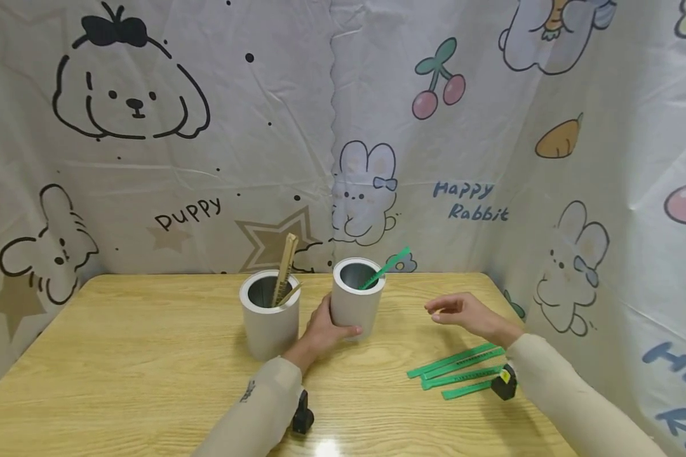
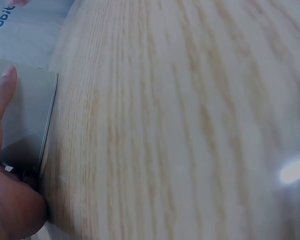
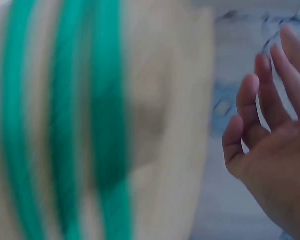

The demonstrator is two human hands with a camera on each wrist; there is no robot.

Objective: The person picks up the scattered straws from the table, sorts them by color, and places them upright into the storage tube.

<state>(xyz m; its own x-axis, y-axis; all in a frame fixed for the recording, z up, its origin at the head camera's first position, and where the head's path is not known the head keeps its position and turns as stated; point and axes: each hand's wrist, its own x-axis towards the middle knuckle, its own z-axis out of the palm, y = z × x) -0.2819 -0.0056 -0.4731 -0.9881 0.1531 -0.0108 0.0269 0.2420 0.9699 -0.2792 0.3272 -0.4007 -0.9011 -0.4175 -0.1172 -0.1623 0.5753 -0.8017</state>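
On the table (image 1: pixel 148 355) — left hand (image 1: pixel 322 333) grips cup (image 1: pixel 356 310).

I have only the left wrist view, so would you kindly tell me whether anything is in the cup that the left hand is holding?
Observer: Yes, a green strip leans inside the cup that the left hand grips.
Operator: Thank you; does another cup stand nearby?
Observer: A second cup, also white, stands to the left of the held one.
Operator: And are there any more green strips about?
Observer: Several other green strips lie on the table, below the right hand in the head view.
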